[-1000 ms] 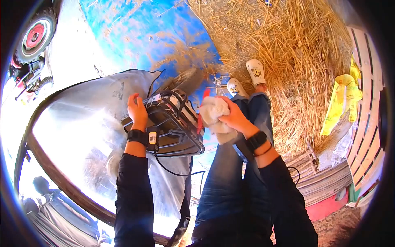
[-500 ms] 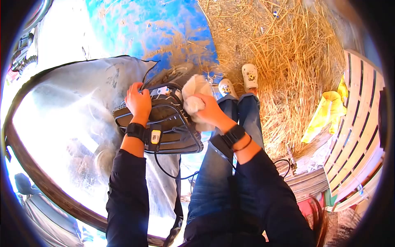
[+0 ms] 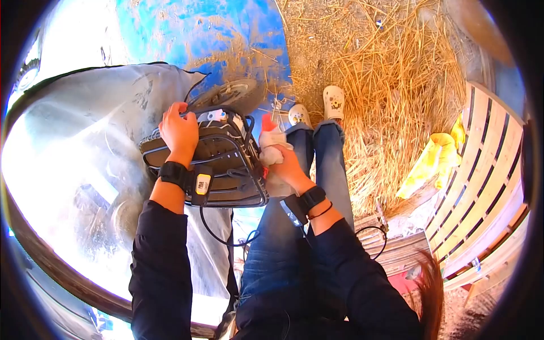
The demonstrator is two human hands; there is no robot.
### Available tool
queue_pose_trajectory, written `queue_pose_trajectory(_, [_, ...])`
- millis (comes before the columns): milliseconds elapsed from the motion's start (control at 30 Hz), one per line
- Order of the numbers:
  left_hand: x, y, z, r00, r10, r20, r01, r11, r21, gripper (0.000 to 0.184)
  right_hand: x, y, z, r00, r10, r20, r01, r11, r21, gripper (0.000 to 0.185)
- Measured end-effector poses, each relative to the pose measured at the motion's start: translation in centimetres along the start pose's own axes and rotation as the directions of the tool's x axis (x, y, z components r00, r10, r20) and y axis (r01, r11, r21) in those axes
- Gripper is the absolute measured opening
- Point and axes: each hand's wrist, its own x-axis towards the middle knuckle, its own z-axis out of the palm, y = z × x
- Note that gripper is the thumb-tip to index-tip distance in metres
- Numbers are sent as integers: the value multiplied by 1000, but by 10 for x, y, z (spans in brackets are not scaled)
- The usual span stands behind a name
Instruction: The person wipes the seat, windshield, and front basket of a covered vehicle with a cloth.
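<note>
A black wire-framed basket (image 3: 226,164) with a dark lining stands in front of me, beside a large sheet of clear plastic (image 3: 113,113). My left hand (image 3: 180,131) is at its far left edge, the fingers curled over the frame; their tips are partly hidden. In my right hand (image 3: 286,164) is a bunched white cloth (image 3: 273,139), held just right of the basket's side. Red shows at the cloth's top and by its lower edge. A small white-and-blue item (image 3: 216,115) lies at the basket's far rim.
A wheel (image 3: 235,93) sits just beyond the basket, on a dirty blue surface (image 3: 209,34). Straw (image 3: 396,85) covers the ground at right. A slatted wooden pallet (image 3: 481,170) leans there, near a yellow cloth (image 3: 433,164). Black cables (image 3: 221,238) loop from my wrist devices.
The view has shifted, so most things sit further left. My right hand has turned the white cloth, and red parts now show. My left hand stays at the basket's far left edge.
</note>
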Motion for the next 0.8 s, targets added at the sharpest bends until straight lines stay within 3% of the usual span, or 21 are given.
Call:
queue_pose_trajectory(133, [3,0,-1,1000,-20,21,21,999,-37,20,-8,-3,-29,989,58,140,-75,989,124,41])
queue_pose_trajectory(233, [3,-1,-1,999,-27,30,28,999,-39,20,-12,-29,-57,985,173,0,-159,906,392,40])
queue_pose_trajectory(333, [4,-4,2,999,-26,20,26,999,-30,20,-11,-8,-73,946,223,-233,-146,940,309,42])
queue_pose_trajectory(367, [5,-4,3,1000,-22,14,22,999,-28,20,-10,9,-68,947,220,-235,-140,939,315,42])
queue_pose_trajectory(433, [7,-5,3,999,-28,19,29,999,-24,20,-12,53,-40,947,172,-273,-177,984,5,41])
queue_pose_trajectory(533, [5,-7,3,999,-39,25,40,999,-18,20,-31,62,5,926,305,-223,-264,944,197,41])
queue_pose_trajectory(600, [11,-6,3,999,-29,12,30,999,-14,21,-39,49,-1,973,225,61,-225,839,495,42])
queue_pose_trajectory(633, [11,-8,3,1000,-27,5,27,999,-39,21,-44,42,-16,954,251,162,-297,855,425,43])
queue_pose_trajectory(667, [10,-10,3,1000,-32,-1,31,997,-66,21,-52,41,-28,954,118,275,-255,803,539,42])
queue_pose_trajectory(733, [10,-8,1,999,-33,-4,32,997,-69,21,-57,20,-54,948,184,260,-282,864,417,41])
queue_pose_trajectory(800, [7,-9,2,999,-38,-15,37,997,-74,21,-53,-5,-82,985,162,59,-172,899,403,41])
